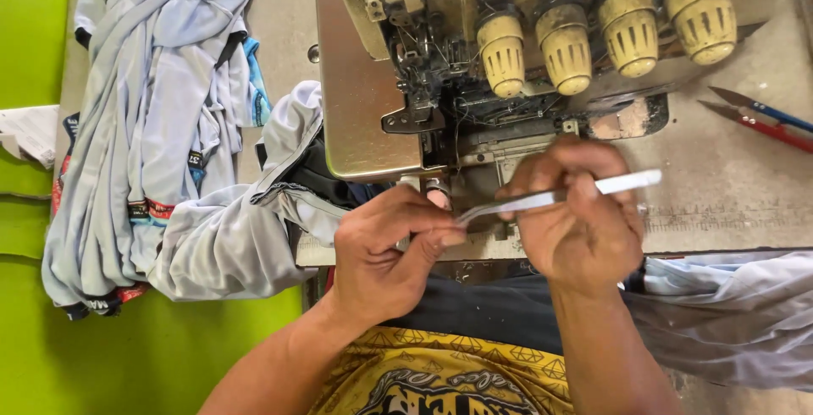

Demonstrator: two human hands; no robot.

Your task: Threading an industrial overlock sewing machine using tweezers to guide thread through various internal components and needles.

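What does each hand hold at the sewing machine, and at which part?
The right hand grips metal tweezers around their middle. The left hand pinches at the tweezers' tip end; whether it holds thread cannot be told.

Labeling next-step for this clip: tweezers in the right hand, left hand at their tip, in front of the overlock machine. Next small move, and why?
Probably steady the tip and ease it toward the machine's looper area. The right hand holds the metal tweezers pointing left, the left hand pinches at their tip, and both sit just below the threading parts. Whether a thread is caught there is too fine to see.
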